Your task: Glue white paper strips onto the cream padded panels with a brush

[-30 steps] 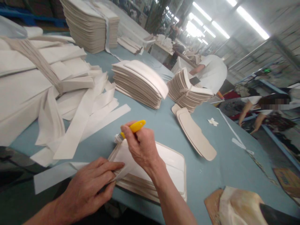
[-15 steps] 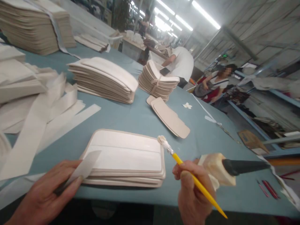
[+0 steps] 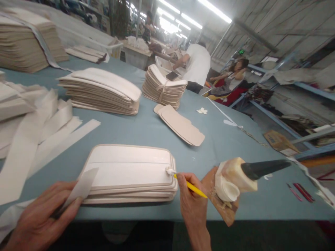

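In my right hand (image 3: 192, 191) is a yellow-handled brush (image 3: 192, 188), gripped between thumb and fingers. Its white, clotted tip touches the right end of the top panel in a short stack of white panels with beige edges (image 3: 128, 165). A faint line runs lengthwise across that top panel. My left hand (image 3: 49, 209) pinches a pale, flat strip (image 3: 85, 184) between thumb and fingers, over the stack's left end. Right of my right hand stands a small whitish glue-crusted cup (image 3: 227, 190) on a brown board (image 3: 222, 212), beside a cream block-like container with a dark conical spout (image 3: 264, 169).
Behind lie a larger panel stack (image 3: 102, 92), a tied bundle (image 3: 164, 87) and loose beige pieces (image 3: 180, 125). Pale strips (image 3: 28, 125) heap at left, below a tall strapped stack (image 3: 28, 42). Red pens (image 3: 303, 192) lie at right. Two people (image 3: 197, 64) are beyond the table.
My right hand has moved left and brought the brush tip down onto the top panel's right end. The left hand still holds the strip. The whole view has shifted slightly.
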`<move>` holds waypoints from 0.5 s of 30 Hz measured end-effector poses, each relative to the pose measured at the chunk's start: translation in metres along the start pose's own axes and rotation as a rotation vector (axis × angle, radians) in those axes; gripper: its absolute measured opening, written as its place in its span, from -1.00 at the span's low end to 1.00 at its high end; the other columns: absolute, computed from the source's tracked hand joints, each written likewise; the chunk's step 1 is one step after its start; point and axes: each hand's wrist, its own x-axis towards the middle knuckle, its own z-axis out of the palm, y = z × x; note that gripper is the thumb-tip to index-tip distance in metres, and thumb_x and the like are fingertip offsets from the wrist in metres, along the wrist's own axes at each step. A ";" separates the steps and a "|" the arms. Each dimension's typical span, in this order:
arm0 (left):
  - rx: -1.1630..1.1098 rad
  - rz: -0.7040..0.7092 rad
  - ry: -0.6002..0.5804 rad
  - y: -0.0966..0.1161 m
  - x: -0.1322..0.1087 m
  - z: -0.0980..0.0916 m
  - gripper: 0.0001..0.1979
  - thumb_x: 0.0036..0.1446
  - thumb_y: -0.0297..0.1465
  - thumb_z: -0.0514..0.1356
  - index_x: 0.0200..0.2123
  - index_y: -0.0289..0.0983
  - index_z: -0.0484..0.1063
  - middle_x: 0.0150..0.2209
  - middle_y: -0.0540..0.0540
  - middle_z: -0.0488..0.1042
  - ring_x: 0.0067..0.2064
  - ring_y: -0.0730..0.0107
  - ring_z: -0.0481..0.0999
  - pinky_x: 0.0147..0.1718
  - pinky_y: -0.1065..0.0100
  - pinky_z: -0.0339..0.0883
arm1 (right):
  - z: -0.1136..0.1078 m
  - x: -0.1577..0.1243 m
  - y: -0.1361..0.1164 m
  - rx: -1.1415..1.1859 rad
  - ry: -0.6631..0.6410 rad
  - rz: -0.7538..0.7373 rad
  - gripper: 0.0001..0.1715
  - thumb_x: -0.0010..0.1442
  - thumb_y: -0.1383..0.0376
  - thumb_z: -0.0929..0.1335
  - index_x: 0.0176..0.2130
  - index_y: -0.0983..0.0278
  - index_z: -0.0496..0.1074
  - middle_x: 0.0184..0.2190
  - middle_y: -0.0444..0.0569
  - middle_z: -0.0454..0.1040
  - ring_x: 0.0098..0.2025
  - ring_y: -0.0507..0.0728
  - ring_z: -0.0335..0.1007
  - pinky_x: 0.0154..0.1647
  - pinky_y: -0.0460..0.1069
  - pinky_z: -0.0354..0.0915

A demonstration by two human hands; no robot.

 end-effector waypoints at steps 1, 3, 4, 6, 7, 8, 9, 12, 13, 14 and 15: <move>-0.060 0.019 0.000 0.002 0.002 -0.002 -0.82 0.31 -0.41 0.14 -0.35 -0.16 0.49 -0.26 -0.02 0.60 -0.22 0.37 0.59 -0.13 0.37 0.48 | 0.004 -0.003 -0.002 -0.007 0.003 -0.002 -0.45 0.30 -0.08 0.39 -0.48 0.27 0.49 -0.63 -0.19 0.34 -0.58 0.00 0.20 -0.56 -0.12 0.17; -0.140 0.057 0.009 0.007 0.006 -0.006 -0.83 0.29 -0.49 0.16 -0.35 -0.17 0.48 -0.23 -0.03 0.60 -0.20 0.39 0.58 -0.11 0.38 0.45 | 0.014 -0.008 -0.009 -0.010 0.009 -0.022 -0.43 0.30 -0.10 0.39 -0.50 0.27 0.48 -0.64 -0.19 0.32 -0.59 0.00 0.19 -0.55 -0.11 0.16; -0.134 0.078 0.009 0.008 0.009 -0.008 -0.83 0.28 -0.52 0.17 -0.35 -0.18 0.47 -0.20 -0.04 0.61 -0.19 0.40 0.58 -0.11 0.40 0.45 | 0.020 -0.010 -0.015 -0.004 0.009 -0.035 -0.43 0.31 -0.10 0.39 -0.51 0.27 0.47 -0.65 -0.20 0.31 -0.60 -0.01 0.18 -0.56 -0.11 0.15; -0.108 0.138 -0.018 0.010 0.012 -0.012 -0.83 0.25 -0.56 0.20 -0.36 -0.19 0.46 -0.17 -0.05 0.64 -0.20 0.42 0.59 -0.15 0.43 0.45 | 0.032 -0.013 -0.026 0.018 0.000 -0.058 -0.42 0.31 -0.09 0.39 -0.52 0.26 0.44 -0.67 -0.23 0.26 -0.61 -0.01 0.16 -0.57 -0.12 0.13; -0.094 0.166 -0.034 0.009 0.014 -0.013 -0.83 0.23 -0.58 0.21 -0.36 -0.20 0.46 -0.15 -0.05 0.65 -0.20 0.42 0.59 -0.16 0.44 0.45 | 0.038 -0.014 -0.032 0.033 -0.012 -0.066 -0.42 0.31 -0.08 0.39 -0.53 0.26 0.43 -0.67 -0.23 0.25 -0.61 -0.02 0.16 -0.58 -0.12 0.12; -0.087 0.190 -0.041 0.009 0.014 -0.014 -0.82 0.22 -0.59 0.22 -0.35 -0.20 0.47 -0.15 -0.04 0.66 -0.20 0.43 0.60 -0.17 0.45 0.45 | 0.045 -0.015 -0.038 0.050 -0.027 -0.071 -0.42 0.32 -0.07 0.39 -0.54 0.25 0.42 -0.67 -0.24 0.23 -0.61 -0.02 0.15 -0.58 -0.12 0.12; -0.089 0.209 -0.047 0.009 0.014 -0.014 -0.82 0.22 -0.61 0.21 -0.34 -0.20 0.47 -0.13 -0.04 0.67 -0.20 0.43 0.61 -0.17 0.45 0.46 | 0.052 -0.016 -0.043 0.067 -0.050 -0.073 -0.43 0.32 -0.07 0.39 -0.54 0.25 0.41 -0.67 -0.24 0.22 -0.61 -0.02 0.15 -0.58 -0.12 0.12; -0.117 0.211 -0.023 0.008 0.010 -0.011 -0.82 0.24 -0.60 0.19 -0.29 -0.21 0.50 -0.07 -0.07 0.68 -0.16 0.41 0.61 -0.13 0.42 0.47 | 0.073 -0.021 -0.057 0.107 -0.129 -0.074 -0.43 0.34 -0.05 0.39 -0.54 0.25 0.41 -0.66 -0.26 0.19 -0.61 -0.04 0.11 -0.59 -0.13 0.10; -0.124 0.200 -0.015 0.008 0.008 -0.010 -0.82 0.25 -0.59 0.19 -0.27 -0.21 0.51 -0.04 -0.08 0.68 -0.15 0.40 0.62 -0.12 0.41 0.47 | 0.079 -0.024 -0.061 0.116 -0.155 -0.074 -0.44 0.34 -0.05 0.39 -0.53 0.25 0.41 -0.66 -0.26 0.19 -0.62 -0.04 0.11 -0.59 -0.13 0.09; -0.129 0.184 -0.007 0.008 0.006 -0.008 -0.83 0.25 -0.59 0.19 -0.26 -0.21 0.51 -0.03 -0.09 0.68 -0.14 0.39 0.62 -0.10 0.39 0.47 | 0.085 -0.027 -0.065 0.126 -0.182 -0.074 -0.44 0.34 -0.05 0.39 -0.52 0.25 0.41 -0.66 -0.27 0.20 -0.62 -0.04 0.10 -0.59 -0.13 0.09; -0.132 0.169 0.001 0.009 0.004 -0.007 -0.83 0.25 -0.59 0.18 -0.26 -0.22 0.52 -0.01 -0.10 0.68 -0.14 0.38 0.62 -0.09 0.38 0.47 | 0.091 -0.031 -0.068 0.137 -0.206 -0.073 -0.45 0.34 -0.05 0.40 -0.51 0.25 0.41 -0.67 -0.27 0.20 -0.62 -0.04 0.10 -0.59 -0.13 0.08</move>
